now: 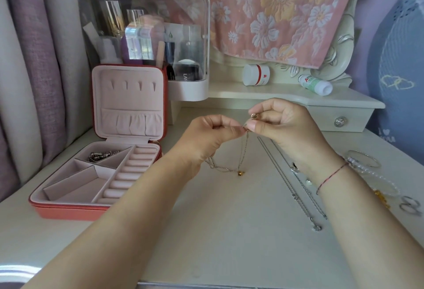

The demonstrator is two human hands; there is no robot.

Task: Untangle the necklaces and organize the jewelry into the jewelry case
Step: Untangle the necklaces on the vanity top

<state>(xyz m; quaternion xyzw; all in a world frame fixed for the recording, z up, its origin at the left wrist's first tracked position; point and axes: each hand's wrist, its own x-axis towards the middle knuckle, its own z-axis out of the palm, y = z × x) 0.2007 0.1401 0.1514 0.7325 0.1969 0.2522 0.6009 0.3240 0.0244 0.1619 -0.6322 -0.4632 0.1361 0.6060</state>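
Gold necklace [245, 148] pinched between two raised hands over the white table [229, 231].
Left hand [210, 133] and right hand [281, 123] meet fingertip to fingertip, fingers curled, each nipping the chain; its loop droops to the tabletop, right of the open jewelry case [68, 212].

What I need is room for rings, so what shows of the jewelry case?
The case is square, coral outside, lined pale pink, lying open on the table at left. Its lid stands upright, with four slits above a gathered pocket. The base has ring rolls along its right and angled compartments; the rear one holds small silver pieces.
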